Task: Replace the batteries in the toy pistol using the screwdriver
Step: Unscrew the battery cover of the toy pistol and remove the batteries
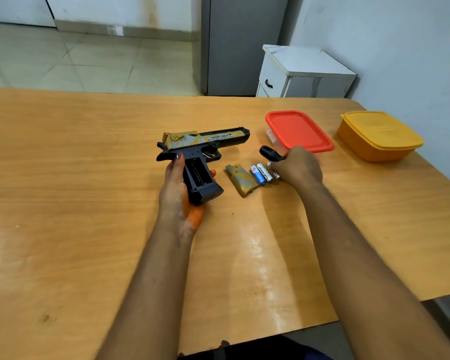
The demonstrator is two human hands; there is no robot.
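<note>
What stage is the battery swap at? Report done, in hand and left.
Done: the battery cover is off and lies on the table; the grip compartment looks empty. In hand: the left hand holds the toy pistol; the right hand reaches the batteries, near the screwdriver handle. Left: loading batteries, refitting and screwing the cover.
</note>
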